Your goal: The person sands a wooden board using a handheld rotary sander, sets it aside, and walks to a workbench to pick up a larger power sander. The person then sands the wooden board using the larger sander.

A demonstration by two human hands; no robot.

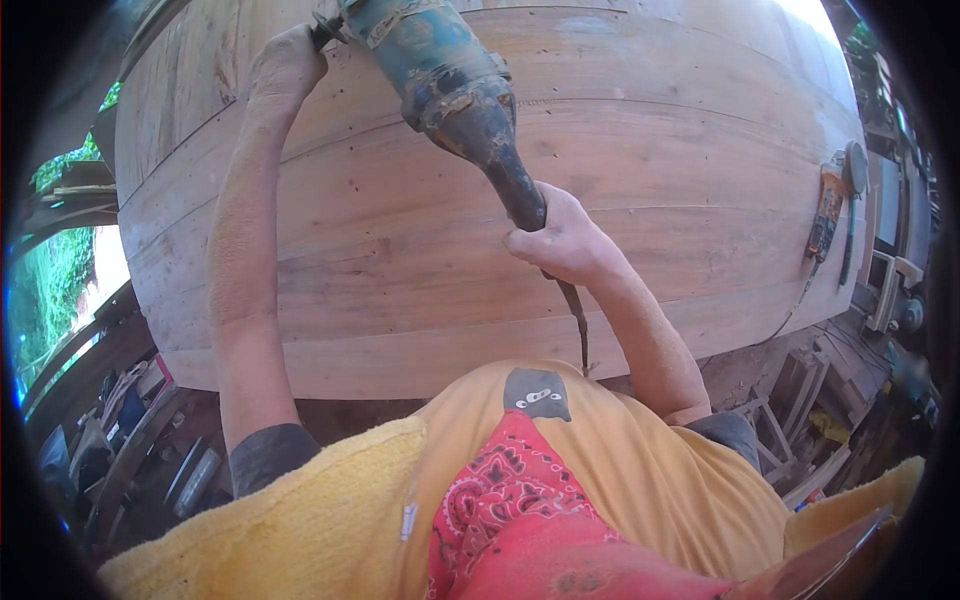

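A large, worn teal and black power tool reaches over the wooden tabletop from the top edge of the view, where its front end is cut off. My left hand is closed round its dark side handle at the upper left. Around the black rear grip my right hand is wrapped, near the middle of the view. A dark power cord hangs from that grip down toward my shirt. The tabletop is made of wide pale planks with small dark holes.
An orange and black angle grinder lies at the tabletop's right edge, its cord trailing off the near side. Wooden frames and scraps stand at the lower right. Assorted clutter fills the floor at the lower left.
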